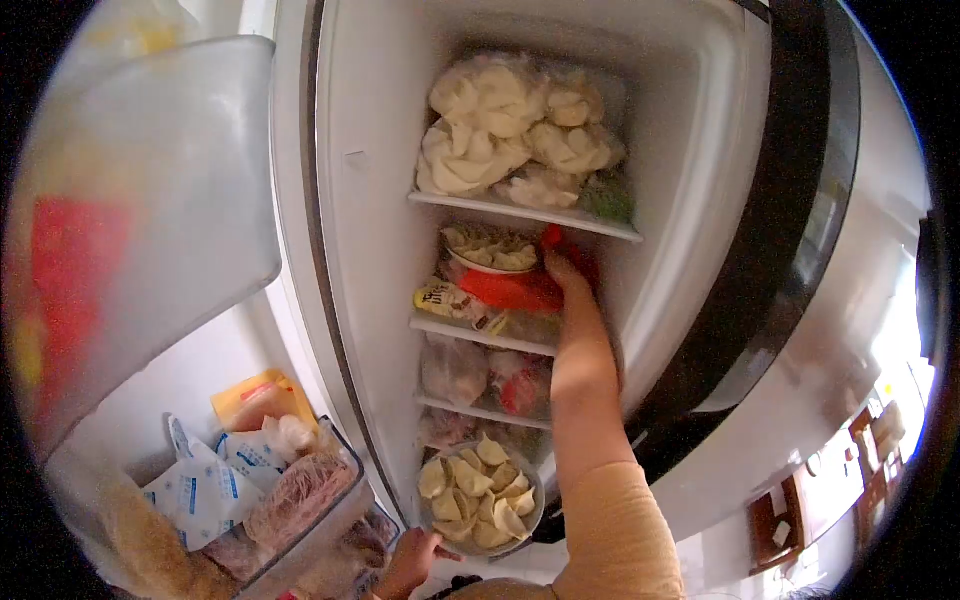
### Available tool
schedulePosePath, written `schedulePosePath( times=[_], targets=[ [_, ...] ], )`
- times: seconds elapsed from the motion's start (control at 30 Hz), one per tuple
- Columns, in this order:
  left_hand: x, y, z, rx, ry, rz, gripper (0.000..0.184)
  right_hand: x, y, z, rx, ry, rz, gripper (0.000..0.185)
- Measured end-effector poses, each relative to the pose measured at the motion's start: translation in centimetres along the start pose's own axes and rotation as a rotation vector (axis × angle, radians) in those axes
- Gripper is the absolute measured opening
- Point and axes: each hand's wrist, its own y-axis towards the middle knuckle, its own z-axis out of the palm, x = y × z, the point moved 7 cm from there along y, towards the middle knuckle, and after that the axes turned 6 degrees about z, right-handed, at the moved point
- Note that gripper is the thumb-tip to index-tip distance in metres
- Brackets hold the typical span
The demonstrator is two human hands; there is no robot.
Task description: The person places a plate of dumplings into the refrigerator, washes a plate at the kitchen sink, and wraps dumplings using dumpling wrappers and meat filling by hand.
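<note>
A round plate of raw dumplings (484, 500) is held low in front of the freezer. My left hand (412, 560) grips its lower left rim, with the thumb at the edge. Inside the freezer, my right hand (566, 272) reaches onto the second shelf. It touches a red plastic bag (508, 290) and is right beside the rim of another dish of dumplings (492, 250), which sits tilted on that bag. The fingers of this hand are mostly hidden, so their grip cannot be made out.
Bags of pale dumplings (520, 130) fill the top shelf (520, 208). A yellow packet (445, 298) lies left of the red bag. Bagged frozen food (455, 370) packs the lower shelves. The open door (300, 300) stands left, its bin (345, 470) full of wrapped meat and ice packs (205, 490).
</note>
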Motion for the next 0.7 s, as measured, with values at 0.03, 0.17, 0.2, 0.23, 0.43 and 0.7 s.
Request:
schedulePosePath(
  times=[0.03, 0.17, 0.2, 0.23, 0.43, 0.7],
  targets=[
    [-2.2, 0.3, -0.5, 0.058, 0.129, -0.071, 0.006, 0.0, -0.7, 0.0, 0.021, 0.01, -0.001, 0.06],
    [-4.3, 1.1, -1.4, 0.134, 0.198, -0.209, 0.012, -0.6, 0.6, 0.1, 0.008, -0.155, 0.125, 0.055],
    [-4.4, 0.9, -1.5, 0.106, 0.16, -0.147, 0.016, -0.9, -0.1, -0.4, -0.017, -0.249, 0.192, 0.053],
    [-4.2, 0.7, -1.8, 0.074, 0.122, -0.083, 0.021, -0.7, -0.7, -1.0, -0.049, -0.245, 0.159, 0.051],
    [-3.4, 1.1, -2.3, -0.22, -0.63, -0.343, 0.038, 6.0, -8.7, -5.4, -0.253, -0.17, -0.04, 0.037],
    [-6.0, 3.3, -2.9, -0.291, -0.521, -0.105, 0.033, 8.5, -25.8, -7.6, -0.36, 0.49, -0.344, 0.03]
  ],
)
